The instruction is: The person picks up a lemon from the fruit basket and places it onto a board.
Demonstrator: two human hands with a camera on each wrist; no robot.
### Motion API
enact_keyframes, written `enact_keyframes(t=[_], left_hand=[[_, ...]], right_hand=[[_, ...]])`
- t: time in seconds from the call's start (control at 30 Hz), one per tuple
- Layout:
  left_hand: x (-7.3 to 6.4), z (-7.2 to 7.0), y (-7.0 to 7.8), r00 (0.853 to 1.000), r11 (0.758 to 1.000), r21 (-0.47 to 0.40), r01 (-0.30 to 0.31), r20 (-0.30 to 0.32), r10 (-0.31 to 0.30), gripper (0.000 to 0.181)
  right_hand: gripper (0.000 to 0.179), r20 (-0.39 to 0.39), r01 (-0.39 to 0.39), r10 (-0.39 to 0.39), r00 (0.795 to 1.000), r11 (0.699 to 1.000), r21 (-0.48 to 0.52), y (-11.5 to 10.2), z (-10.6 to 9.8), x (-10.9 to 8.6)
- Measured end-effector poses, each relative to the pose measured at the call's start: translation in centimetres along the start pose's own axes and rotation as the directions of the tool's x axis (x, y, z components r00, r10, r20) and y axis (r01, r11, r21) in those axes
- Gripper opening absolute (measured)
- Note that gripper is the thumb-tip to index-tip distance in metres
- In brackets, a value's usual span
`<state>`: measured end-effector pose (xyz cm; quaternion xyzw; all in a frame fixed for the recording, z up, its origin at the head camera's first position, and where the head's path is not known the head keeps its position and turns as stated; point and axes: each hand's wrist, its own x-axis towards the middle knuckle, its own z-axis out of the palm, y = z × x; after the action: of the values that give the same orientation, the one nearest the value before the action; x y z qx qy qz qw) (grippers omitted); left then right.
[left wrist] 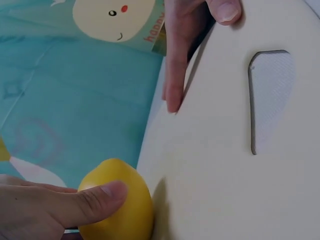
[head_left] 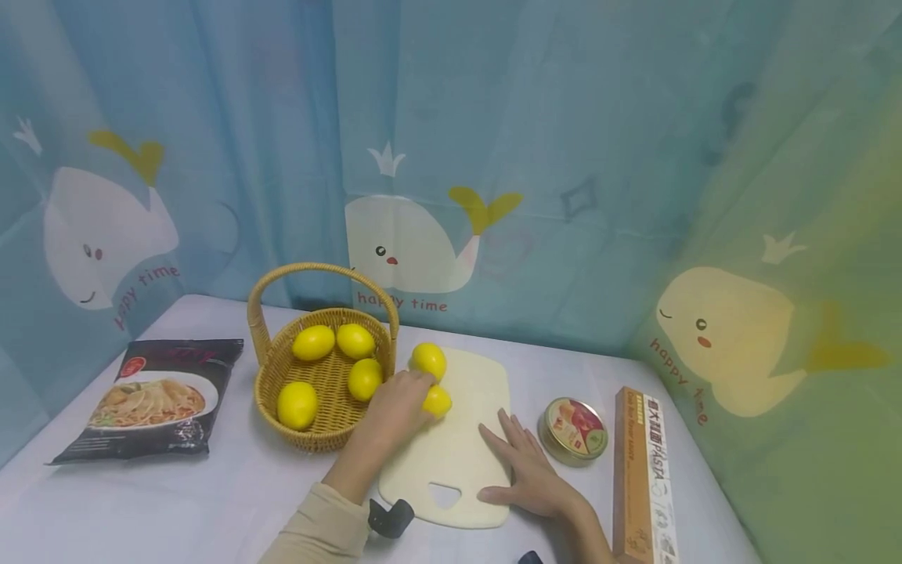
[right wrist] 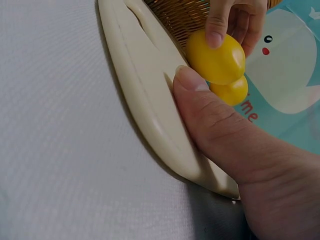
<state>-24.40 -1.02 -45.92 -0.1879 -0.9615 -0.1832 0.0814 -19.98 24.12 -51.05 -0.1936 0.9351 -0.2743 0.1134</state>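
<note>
Holding a lemon [head_left: 438, 403], the left hand [head_left: 398, 406] faces the wide-spread right hand [head_left: 532, 471] across the cutting board [head_left: 447, 450].

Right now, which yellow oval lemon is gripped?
The yellow oval lemon nearer the head camera, of two outside the tan woven basket: the left hand pinches it. The farther lemon and four lemons inside are ungripped.
</note>
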Motion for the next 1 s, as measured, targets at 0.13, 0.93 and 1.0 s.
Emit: enact_keyframes(t=[0.13,0.93,1.0], left_hand=[[-0.05,0.07,-0.11,1.0,1.0,0.0,-0.005,-0.011,0.005,0.048],[-0.28,-0.28,-0.64,1.0,0.992,-0.123,-0.018,0.02,0.02,0.048],[-0.26,-0.16,-0.66,1.0,0.992,-0.126,-0.011,0.015,0.013,0.047]], right_hand=[[0.093,-0.002,0.01,-0.01,1.0,1.0,-0.001,-0.1,0.02,0.01],[0.093,-0.003,-0.018,0.018,1.0,1.0,-0.005,0.01,0.08,0.07],[0.092,-0.003,-0.022,0.022,1.0,1.0,-0.01,0.01,0.1,0.05]])
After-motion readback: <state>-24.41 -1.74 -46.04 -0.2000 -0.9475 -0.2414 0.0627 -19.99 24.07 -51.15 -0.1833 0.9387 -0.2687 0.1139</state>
